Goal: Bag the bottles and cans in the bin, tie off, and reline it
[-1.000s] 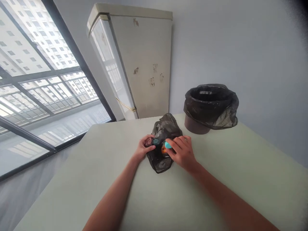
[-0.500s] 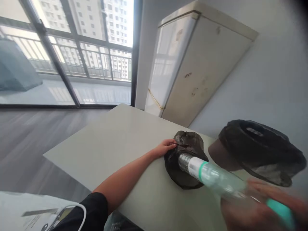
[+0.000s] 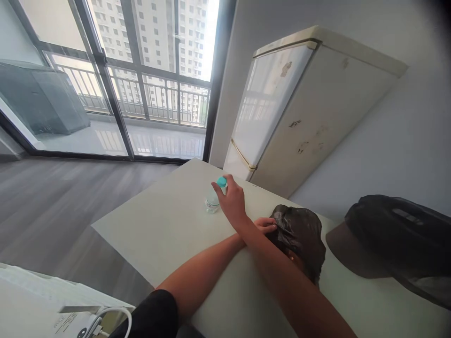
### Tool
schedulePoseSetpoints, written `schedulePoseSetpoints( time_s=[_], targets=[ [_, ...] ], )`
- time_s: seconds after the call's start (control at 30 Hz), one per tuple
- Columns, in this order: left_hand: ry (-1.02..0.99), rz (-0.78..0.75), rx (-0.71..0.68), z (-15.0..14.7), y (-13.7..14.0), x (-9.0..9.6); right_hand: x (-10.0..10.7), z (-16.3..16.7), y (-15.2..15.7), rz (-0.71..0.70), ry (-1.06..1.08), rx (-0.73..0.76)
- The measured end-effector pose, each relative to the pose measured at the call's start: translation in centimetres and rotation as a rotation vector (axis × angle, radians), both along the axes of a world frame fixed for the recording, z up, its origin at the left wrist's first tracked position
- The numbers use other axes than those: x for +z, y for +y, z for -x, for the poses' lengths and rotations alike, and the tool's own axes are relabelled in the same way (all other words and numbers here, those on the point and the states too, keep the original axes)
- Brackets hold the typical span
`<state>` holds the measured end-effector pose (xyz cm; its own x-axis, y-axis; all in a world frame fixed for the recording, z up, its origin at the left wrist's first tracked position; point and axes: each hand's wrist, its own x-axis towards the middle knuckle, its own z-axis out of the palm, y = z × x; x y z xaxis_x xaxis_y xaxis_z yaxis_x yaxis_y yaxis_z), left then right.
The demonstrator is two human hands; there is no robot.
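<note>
Two bare hands are at work with the forearms crossed, right over left. Our right hand [image 3: 231, 199] has thumb and fingers curved, partly open, about the turquoise cap [image 3: 221, 181] of a clear bottle [image 3: 212, 202]; we cannot tell whether they grip it or merely surround it. The bottle's base is below that hand, seemingly on the pale table [image 3: 165, 216]. Our left hand [image 3: 264, 225] is nearly closed and looks to pinch the edge of a black bag [image 3: 305, 234] just to its right. Something orange [image 3: 291, 256] shows there, partly hidden by our right forearm. To do this well, we should feel the base sit flat before loosening any fingers, and lift that forearm without dragging the bag. Farther right of both hands stands a bin [image 3: 347, 251] draped in black plastic; beyond them, a fridge [image 3: 317, 122].
</note>
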<state>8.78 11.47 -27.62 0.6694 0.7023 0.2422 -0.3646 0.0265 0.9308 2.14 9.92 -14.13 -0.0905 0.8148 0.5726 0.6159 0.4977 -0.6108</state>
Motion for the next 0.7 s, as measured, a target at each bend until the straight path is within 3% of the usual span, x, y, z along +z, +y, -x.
schedulePoseSetpoints(
  time_s=[0.1,0.3,0.43,0.57,0.7],
  targets=[
    [-0.012,0.005,-0.022,0.0,0.0,-0.2,-1.3,0.6,1.5,0.080,0.013,-0.006],
    [-0.052,0.042,-0.013,-0.2,-0.4,-0.4,-4.9,0.2,1.1,0.312,-0.008,-0.043],
    [-0.070,0.052,-0.014,-0.1,-0.5,-0.2,-7.2,2.1,2.0,0.443,-0.026,-0.055],
    [-0.065,0.056,0.004,-0.1,-0.5,-0.2,-7.7,4.8,4.3,0.462,-0.014,-0.033],
    [-0.055,0.044,0.041,-0.1,-0.3,-0.4,-7.0,6.2,5.0,0.480,0.010,-0.031]
  ],
)
